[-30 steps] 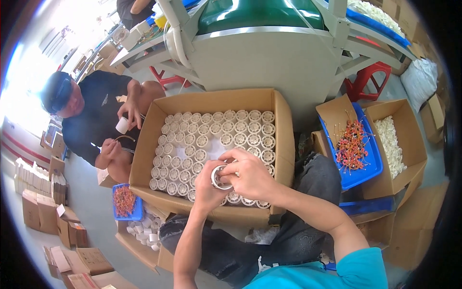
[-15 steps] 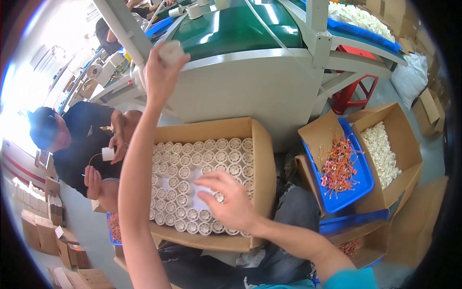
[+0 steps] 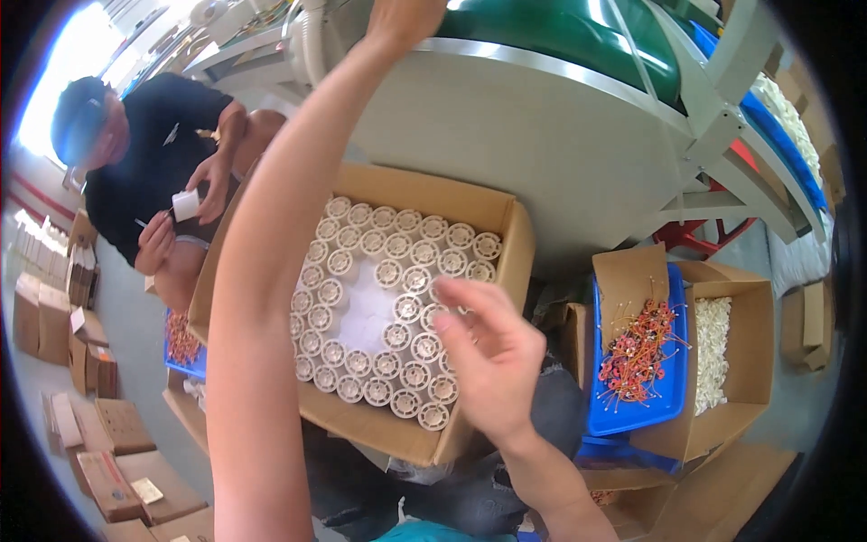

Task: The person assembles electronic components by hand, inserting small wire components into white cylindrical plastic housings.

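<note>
My left arm stretches up across the carton to the green conveyor belt. Only the base of my left hand [image 3: 408, 16] shows at the top edge; its fingers are out of the picture. My right hand [image 3: 495, 352] hovers over the right side of an open cardboard carton [image 3: 470, 188], thumb and forefinger apart, with no held thing visible. Below it, white round plastic parts with slotted tops [image 3: 416, 278] stand upright in packed rows. A bare white patch [image 3: 366, 312] shows among them. My left forearm hides the carton's left side.
Behind the carton rises the conveyor's grey side panel [image 3: 533, 135]. To the right are a blue tray [image 3: 637, 417] of orange-red wired pieces and a carton [image 3: 745, 348] of small white pieces. At left, a co-worker [image 3: 149, 149] holds a white part [image 3: 185, 205]. Cardboard boxes [image 3: 99, 425] lie on the floor.
The view has shifted. My left hand, which held a white round part up by the conveyor, has gone mostly out of the picture. My right hand has moved from the bare patch toward the carton's right side.
</note>
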The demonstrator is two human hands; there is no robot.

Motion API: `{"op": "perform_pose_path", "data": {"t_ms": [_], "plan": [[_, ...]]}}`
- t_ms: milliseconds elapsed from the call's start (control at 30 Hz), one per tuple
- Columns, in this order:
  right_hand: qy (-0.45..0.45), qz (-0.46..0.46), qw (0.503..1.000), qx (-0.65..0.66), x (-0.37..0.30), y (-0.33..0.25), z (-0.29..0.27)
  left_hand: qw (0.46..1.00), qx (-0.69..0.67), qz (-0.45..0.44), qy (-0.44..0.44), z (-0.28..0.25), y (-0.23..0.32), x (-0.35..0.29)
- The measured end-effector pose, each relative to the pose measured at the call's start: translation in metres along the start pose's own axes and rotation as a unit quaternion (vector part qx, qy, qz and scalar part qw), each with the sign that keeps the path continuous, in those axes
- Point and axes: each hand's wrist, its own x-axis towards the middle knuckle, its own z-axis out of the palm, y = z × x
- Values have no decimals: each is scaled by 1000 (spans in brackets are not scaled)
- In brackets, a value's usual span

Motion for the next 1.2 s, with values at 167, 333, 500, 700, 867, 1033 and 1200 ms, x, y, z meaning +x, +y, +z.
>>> {"op": "perform_pose_path", "data": {"t_ms": [167,333,500,700,867,1033,1200], "plan": [[3,20,997,68,1,-12,4,994,-21,55,-93,-104,33,-152],[-7,39,996,76,-4,1,23,899,123,-203,-368,-169,29,-336],[1,32,999,3,0,12,24,793,10,-392,-465,-154,18,-377],[21,-41,998,-49,3,7,6,784,13,-396,-478,-174,14,-382],[185,-196,926,-264,7,-10,-151,869,-56,-338,-356,-201,37,-322],[81,-129,809,-568,-61,67,-342,770,-353,-512,-144,-261,102,-246],[146,192,650,-721,-70,146,-499,416,-697,-583,-23,-285,168,-199]]}}
